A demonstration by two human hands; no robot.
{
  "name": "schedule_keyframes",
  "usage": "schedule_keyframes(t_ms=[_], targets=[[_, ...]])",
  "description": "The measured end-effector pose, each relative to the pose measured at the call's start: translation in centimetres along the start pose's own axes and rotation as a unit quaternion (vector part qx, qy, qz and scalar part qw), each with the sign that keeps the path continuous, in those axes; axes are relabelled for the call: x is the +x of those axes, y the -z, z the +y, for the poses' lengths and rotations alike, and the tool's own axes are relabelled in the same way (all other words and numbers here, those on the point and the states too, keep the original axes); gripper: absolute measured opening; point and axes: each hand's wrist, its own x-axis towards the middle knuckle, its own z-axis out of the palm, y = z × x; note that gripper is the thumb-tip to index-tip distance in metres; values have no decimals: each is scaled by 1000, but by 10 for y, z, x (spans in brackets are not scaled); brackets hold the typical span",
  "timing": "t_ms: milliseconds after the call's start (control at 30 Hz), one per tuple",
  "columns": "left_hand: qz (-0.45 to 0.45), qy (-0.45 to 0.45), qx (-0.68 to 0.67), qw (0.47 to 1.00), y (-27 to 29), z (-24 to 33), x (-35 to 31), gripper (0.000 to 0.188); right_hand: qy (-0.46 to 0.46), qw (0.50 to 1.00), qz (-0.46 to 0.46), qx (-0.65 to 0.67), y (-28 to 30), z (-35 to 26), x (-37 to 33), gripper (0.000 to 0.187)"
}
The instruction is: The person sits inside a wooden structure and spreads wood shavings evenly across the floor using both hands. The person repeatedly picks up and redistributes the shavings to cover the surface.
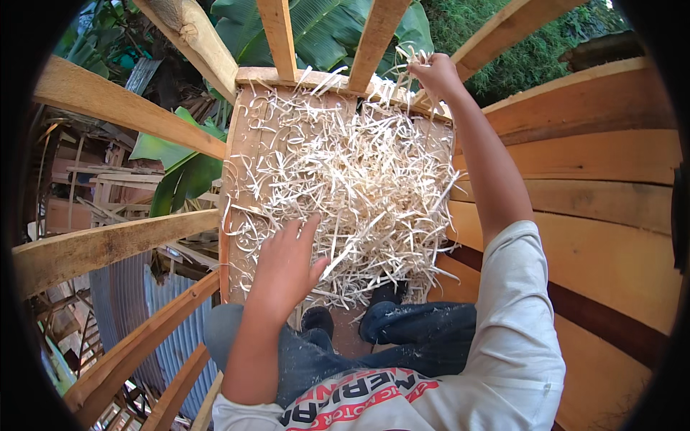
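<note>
Pale, curly wood shavings lie heaped over a board floor, thickest toward the middle and right. At the far right corner my right hand is raised with its fingers closed round a loose bunch of shavings, and some strips stick out past the fingertips. My left hand hovers over or rests on the near left side of the heap; which of the two I cannot tell. Its fingers are stretched out and slightly apart, with nothing held in them.
Wooden slats form an open railing on the left and far sides. A plank wall stands on the right. My shoes are at the heap's near edge. Beyond the railing are banana leaves and corrugated metal sheets.
</note>
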Motion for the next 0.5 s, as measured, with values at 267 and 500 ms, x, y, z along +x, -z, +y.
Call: schedule_keyframes(t_ms=[267,500], targets=[[-43,86,-3,995,22,10,-42,64,-19,970,231,-75,-13,10,116,90],[-79,103,-10,991,16,18,-33,64,179,965,167,-98,-14,38,105,67]])
